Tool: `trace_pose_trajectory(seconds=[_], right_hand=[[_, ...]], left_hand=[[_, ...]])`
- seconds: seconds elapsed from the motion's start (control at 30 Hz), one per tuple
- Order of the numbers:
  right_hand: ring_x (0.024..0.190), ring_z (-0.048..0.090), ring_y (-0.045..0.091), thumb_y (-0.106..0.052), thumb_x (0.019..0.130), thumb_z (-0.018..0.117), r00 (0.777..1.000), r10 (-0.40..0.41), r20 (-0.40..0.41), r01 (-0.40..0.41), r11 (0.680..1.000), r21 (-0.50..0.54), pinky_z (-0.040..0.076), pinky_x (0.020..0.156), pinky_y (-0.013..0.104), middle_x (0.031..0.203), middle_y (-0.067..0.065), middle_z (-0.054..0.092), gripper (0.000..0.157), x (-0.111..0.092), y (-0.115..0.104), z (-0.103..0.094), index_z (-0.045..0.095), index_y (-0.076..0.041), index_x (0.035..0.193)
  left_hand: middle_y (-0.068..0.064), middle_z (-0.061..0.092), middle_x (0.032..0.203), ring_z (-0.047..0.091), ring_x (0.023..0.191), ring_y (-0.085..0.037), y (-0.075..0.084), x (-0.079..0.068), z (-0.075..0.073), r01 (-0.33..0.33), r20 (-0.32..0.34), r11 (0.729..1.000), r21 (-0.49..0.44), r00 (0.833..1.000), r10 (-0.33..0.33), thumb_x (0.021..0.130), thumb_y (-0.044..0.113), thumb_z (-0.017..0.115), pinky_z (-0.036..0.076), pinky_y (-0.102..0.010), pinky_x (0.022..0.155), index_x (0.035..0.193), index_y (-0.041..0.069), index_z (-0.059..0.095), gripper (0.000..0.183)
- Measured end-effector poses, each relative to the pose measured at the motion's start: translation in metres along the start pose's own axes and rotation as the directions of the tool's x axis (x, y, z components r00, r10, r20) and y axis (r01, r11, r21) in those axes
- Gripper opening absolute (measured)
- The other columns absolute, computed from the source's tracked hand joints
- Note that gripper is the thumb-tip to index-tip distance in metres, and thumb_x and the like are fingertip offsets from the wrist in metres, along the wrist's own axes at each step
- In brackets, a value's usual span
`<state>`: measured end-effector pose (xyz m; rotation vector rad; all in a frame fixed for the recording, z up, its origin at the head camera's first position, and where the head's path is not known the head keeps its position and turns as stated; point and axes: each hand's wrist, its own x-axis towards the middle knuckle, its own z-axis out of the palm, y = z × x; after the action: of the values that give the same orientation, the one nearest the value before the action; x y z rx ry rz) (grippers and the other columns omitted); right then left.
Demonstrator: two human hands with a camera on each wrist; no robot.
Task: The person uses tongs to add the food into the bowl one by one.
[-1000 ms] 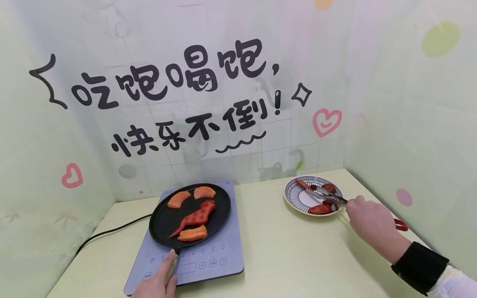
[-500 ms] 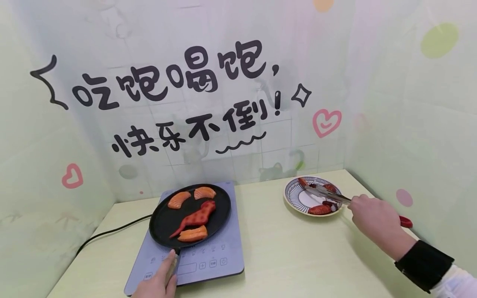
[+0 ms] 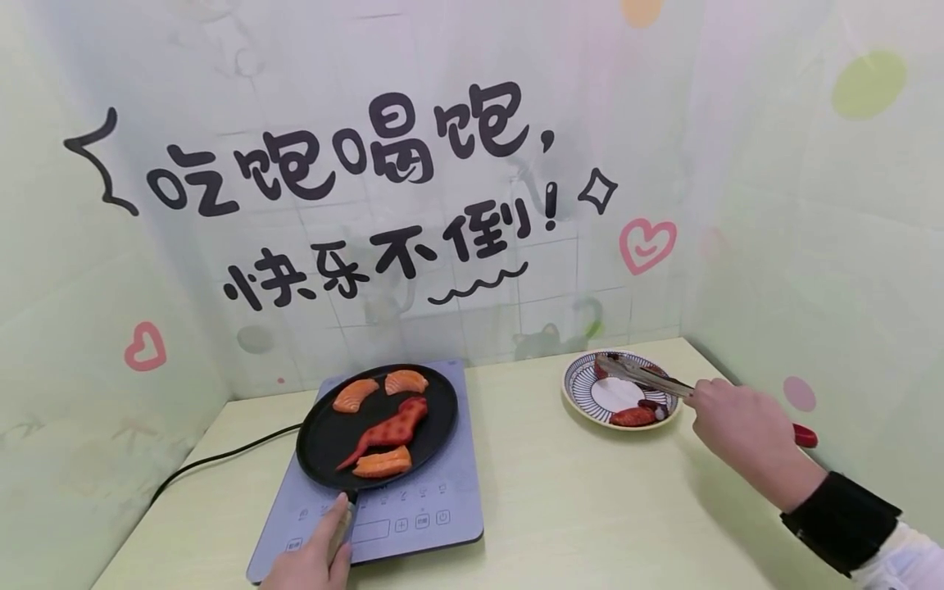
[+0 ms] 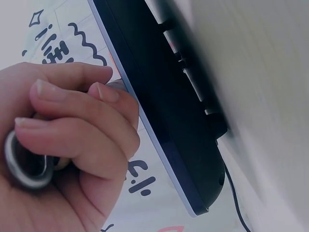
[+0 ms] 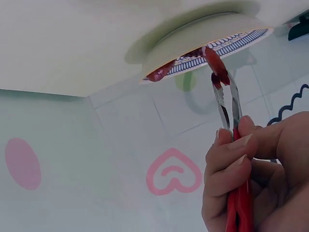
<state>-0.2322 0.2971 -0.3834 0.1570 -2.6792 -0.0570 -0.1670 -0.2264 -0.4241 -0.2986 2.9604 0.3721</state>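
Shifted tongs (image 3: pixel 664 383) in curled right grip (image 3: pixel 748 434)

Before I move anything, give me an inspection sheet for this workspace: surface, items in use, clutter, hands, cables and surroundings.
Surface: pale table, cooktop on the left, patterned plate on the right.
Items in use: black pan on the cooktop, holding three orange pieces and a red spotted piece; reddish pieces on the plate; tongs at the plate, grasp on food unclear.
Clutter: nothing seen.
Hands: left hand grips the pan's handle; right hand grips the tongs.
Cables: one black cable toward the table's left edge; its connection is hidden.
Surroundings: pale walls with black lettering and pink hearts.
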Motion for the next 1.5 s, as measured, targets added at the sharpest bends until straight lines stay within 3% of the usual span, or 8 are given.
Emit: trace_pose_trajectory(seconds=[0.27, 0.4, 0.6, 0.9, 1.1, 1.5], right_hand=[[0.050, 0.039, 0.019, -0.009, 0.094, 0.060, 0.997, 0.045, 0.064, -0.050, 0.996, 0.077, 0.030, 0.044, 0.035, 0.059, 0.000, 0.043, 0.036, 0.007, -0.014, -0.015, 0.047, -0.016, 0.062], [0.051, 0.040, 0.018, -0.016, 0.097, 0.063, 0.996, 0.058, 0.072, -0.066, 0.991, 0.119, 0.027, 0.046, 0.035, 0.058, -0.001, 0.043, 0.040, 0.013, -0.024, -0.022, 0.047, -0.017, 0.060], [0.055, 0.046, 0.017, -0.027, 0.098, 0.067, 0.995, 0.071, 0.068, -0.083, 0.975, 0.205, 0.034, 0.048, 0.036, 0.059, -0.001, 0.048, 0.040, 0.023, -0.048, -0.028, 0.050, -0.018, 0.063], [0.059, 0.044, 0.019, -0.030, 0.102, 0.069, 0.995, 0.033, 0.098, -0.063, 0.946, 0.319, 0.034, 0.054, 0.034, 0.061, 0.000, 0.047, 0.037, 0.042, -0.094, -0.026, 0.057, -0.015, 0.070], [0.059, 0.046, 0.017, -0.029, 0.103, 0.068, 0.987, 0.008, 0.162, -0.084, 0.880, 0.467, 0.035, 0.055, 0.032, 0.062, -0.001, 0.050, 0.030, 0.053, -0.130, -0.027, 0.067, -0.014, 0.077], [0.053, 0.046, 0.016, -0.032, 0.102, 0.070, 0.970, -0.061, 0.235, -0.073, 0.849, 0.523, 0.034, 0.052, 0.030, 0.063, -0.002, 0.052, 0.029, 0.076, -0.205, -0.029, 0.071, -0.015, 0.079]], left_hand=[[-0.021, 0.074, 0.087, 0.061, 0.065, -0.025, 0.001, -0.002, 0.001, -0.007, -0.015, 1.000, -0.016, 1.000, 0.007, 0.101, 0.028, 0.068, 0.056, -0.047, 0.069, 0.159, 0.008, 0.044, 0.066], [-0.020, 0.074, 0.087, 0.061, 0.066, -0.025, 0.002, -0.002, 0.000, 0.000, -0.014, 1.000, -0.018, 1.000, 0.000, 0.101, 0.027, 0.068, 0.056, -0.048, 0.070, 0.160, 0.008, 0.044, 0.066], [-0.018, 0.073, 0.084, 0.059, 0.065, -0.024, 0.005, -0.004, -0.002, 0.003, -0.017, 1.000, -0.024, 1.000, -0.004, 0.101, 0.026, 0.070, 0.055, -0.046, 0.069, 0.160, 0.008, 0.044, 0.067], [-0.020, 0.073, 0.085, 0.058, 0.066, -0.025, 0.005, -0.003, -0.002, 0.010, -0.013, 0.999, -0.035, 1.000, -0.010, 0.101, 0.026, 0.069, 0.055, -0.046, 0.070, 0.160, 0.008, 0.043, 0.067], [-0.011, 0.067, 0.071, 0.055, 0.061, -0.023, 0.003, -0.001, -0.001, -0.016, -0.034, 0.999, -0.034, 0.999, 0.015, 0.101, 0.026, 0.069, 0.049, -0.042, 0.064, 0.159, 0.008, 0.045, 0.066], [-0.023, 0.074, 0.095, 0.060, 0.069, -0.026, -0.006, 0.006, 0.005, -0.007, -0.002, 0.999, -0.049, 1.000, 0.007, 0.100, 0.030, 0.068, 0.056, -0.048, 0.072, 0.158, 0.011, 0.045, 0.065]])
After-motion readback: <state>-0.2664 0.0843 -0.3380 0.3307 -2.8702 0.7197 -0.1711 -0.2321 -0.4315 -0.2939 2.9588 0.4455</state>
